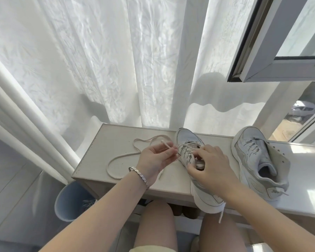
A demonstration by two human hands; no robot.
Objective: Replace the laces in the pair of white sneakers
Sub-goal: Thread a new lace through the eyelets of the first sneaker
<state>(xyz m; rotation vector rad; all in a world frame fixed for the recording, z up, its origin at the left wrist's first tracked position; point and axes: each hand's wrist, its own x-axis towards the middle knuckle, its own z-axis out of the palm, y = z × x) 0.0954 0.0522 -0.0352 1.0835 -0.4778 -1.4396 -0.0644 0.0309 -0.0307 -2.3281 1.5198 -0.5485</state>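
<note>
Bench (pixel 98 142) | sneaker (pixel 204 195) lengthwise, toe away | left hand (pixel 155 159) pinches lace (pixel 116 158) | right hand (pixel 209 164) grips sneaker

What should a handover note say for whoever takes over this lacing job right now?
Left hand pinches a cream lace end; right hand grips the near white sneaker at its tongue.
A loose cream lace lies looped on the pale table; the second white sneaker leans at the right, laced.
Done: the near sneaker shows lace rows across its eyelets.
Left: finish threading it; whether the second sneaker's lace is new, I cannot tell.
</note>
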